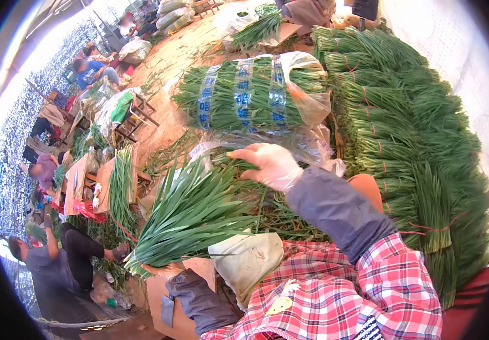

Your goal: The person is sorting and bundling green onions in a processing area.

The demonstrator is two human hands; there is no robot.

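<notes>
My left hand [168, 270] is wrapped round the stem end of a loose bunch of garlic chives [193, 209], partly hidden beneath it. The long flat leaves fan up and to the right. A thin red strand [124, 231] shows by the stems. My right hand [270, 165], in a thin pale glove, is raised above the leaf tips with thumb and fingers apart, holding nothing. Behind it lies a big bundle of chives [221, 96] wrapped in clear plastic with blue-printed tape. Under my left forearm is a brown board [156, 306] with a dark flat blade-like piece [168, 310].
Tied chive bunches [369, 130] are stacked high along my right. A small board table [105, 187] with more chives [121, 187] stands at left. A seated person [57, 260] is at lower left; others sit farther back. Loose leaves litter the ground.
</notes>
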